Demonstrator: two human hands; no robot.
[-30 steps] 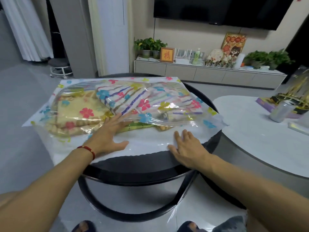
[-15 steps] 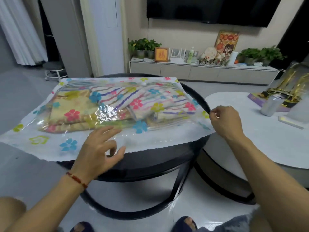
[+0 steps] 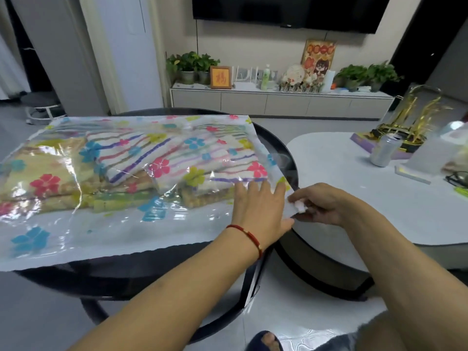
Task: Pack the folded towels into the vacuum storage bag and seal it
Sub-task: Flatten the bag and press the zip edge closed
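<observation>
A clear vacuum storage bag (image 3: pixel 106 231) printed with coloured flowers lies flat on a round black table (image 3: pixel 162 264). Inside it sit folded towels (image 3: pixel 157 158), striped ones on top and yellowish ones at the left. My left hand (image 3: pixel 258 209), with a red cord at the wrist, presses flat with fingers spread on the bag's near right corner. My right hand (image 3: pixel 326 206) pinches a small white piece (image 3: pixel 300 206) at the bag's right edge, just right of my left hand.
A white oval table (image 3: pixel 379 198) stands to the right, holding a drink can (image 3: pixel 385 153), a gold ornament (image 3: pixel 410 127) and glasses (image 3: pixel 458 178). A low cabinet (image 3: pixel 278 102) with plants lines the far wall. My foot (image 3: pixel 266 342) is below the table edge.
My left hand has moved right across the bag to its near right corner. My right hand came down to the bag's right edge and now pinches a small white piece there.
</observation>
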